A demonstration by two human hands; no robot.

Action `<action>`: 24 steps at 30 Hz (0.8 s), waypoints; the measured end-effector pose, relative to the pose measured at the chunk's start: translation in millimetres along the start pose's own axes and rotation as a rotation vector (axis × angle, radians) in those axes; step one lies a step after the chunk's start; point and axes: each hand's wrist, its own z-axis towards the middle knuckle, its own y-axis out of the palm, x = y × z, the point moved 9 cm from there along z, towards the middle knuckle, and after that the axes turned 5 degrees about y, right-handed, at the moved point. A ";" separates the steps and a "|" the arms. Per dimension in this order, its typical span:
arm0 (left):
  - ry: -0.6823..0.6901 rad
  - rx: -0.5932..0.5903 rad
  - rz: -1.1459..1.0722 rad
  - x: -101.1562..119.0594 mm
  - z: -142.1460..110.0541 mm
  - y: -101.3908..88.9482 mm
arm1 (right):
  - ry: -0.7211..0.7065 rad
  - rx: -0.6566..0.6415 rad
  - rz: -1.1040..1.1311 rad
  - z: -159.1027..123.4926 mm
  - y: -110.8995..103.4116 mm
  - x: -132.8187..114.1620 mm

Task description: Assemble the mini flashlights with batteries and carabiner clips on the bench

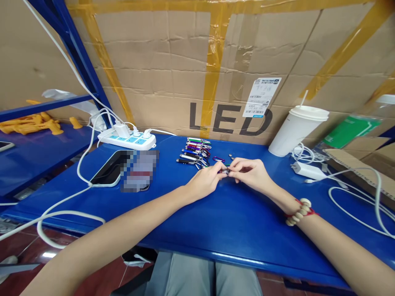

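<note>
Above the blue table, my left hand [205,181] and my right hand [251,173] meet with their fingertips pinched around a small metal keychain flashlight [226,171]. Most of that flashlight is covered by the fingers; a silver and dark piece shows between them. Just beyond my left hand lies a row of several keychain flashlights [193,152] in black, blue, purple, red and green, with carabiner clips at their right ends. A loose purple carabiner [218,159] rests behind my fingers. Tiny silver pieces [231,156] lie beside it, too small to identify.
A white power strip [132,139] and two phones [108,168] are to the left. On the right stand a white cup [296,129] with a straw and a green-labelled bottle [352,127], near a white charger [308,170] and looping cables. A large cardboard box [173,61] walls off the back.
</note>
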 end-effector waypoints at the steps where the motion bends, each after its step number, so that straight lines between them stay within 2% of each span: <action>1: 0.002 0.011 0.004 0.6 -0.2 -0.7 | 0.011 0.011 0.017 -0.2 0.7 0.4; 14: -0.040 0.080 0.300 -2.2 1.1 -6.5 | 0.228 0.073 0.037 1.2 -2.6 19.2; 24: -0.166 0.062 0.252 -10.2 3.2 -7.0 | 0.264 0.029 -0.031 2.5 -7.2 40.6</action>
